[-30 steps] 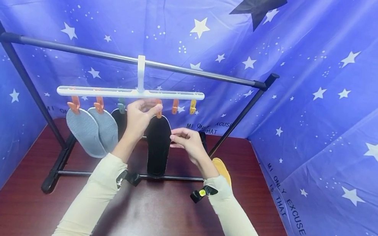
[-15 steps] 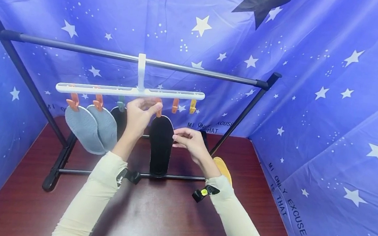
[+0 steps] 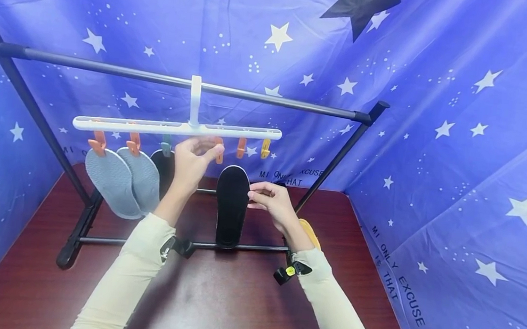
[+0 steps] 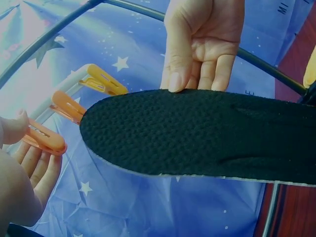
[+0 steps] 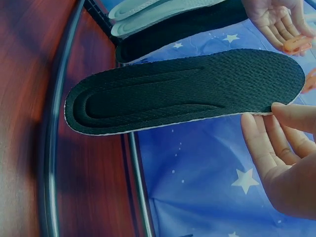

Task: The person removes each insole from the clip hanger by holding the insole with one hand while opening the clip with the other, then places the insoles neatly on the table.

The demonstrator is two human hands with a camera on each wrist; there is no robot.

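In the head view a white hanger hooks over the dark rack bar, with several clips along it. My left hand pinches an orange clip right of the hanger's middle. Just below and right of that clip, my right hand pinches the edge of a black insole between thumb and fingers. The insole hangs toe up and apart from the clip, its textured face showing in the left wrist view. Two grey insoles and another black insole, partly behind my left hand, hang from clips on the left.
A second orange clip and a yellow clip hang bare on the right. A yellow insole shows behind my right wrist. The dark metal rack stands on a reddish wooden table, with starry blue cloth around.
The black insole has moved right and slightly down with my right hand, leaving a gap below the orange clip. My left hand stays on that clip.
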